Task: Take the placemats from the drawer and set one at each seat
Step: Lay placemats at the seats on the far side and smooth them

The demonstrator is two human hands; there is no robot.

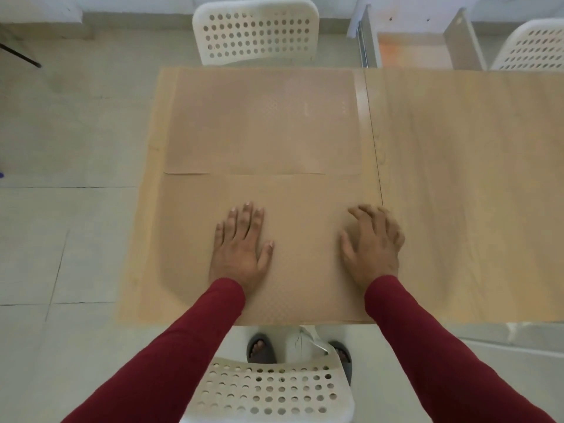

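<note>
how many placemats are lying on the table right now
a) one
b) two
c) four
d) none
b) two: the far placemat lies in front of the far chair, and the near placemat lies by the near chair with the left hand flat on it and the right hand resting on it.

Home dining area (tiled), table (457,178), chairs (256,29)

Two tan textured placemats lie on the pale wooden table (457,178) — the far placemat (262,123) before a white perforated plastic chair (256,29), the near placemat (299,270) under both hands. The left hand (241,245) presses flat; the right hand (374,242) rests with fingers slightly bent.
</note>
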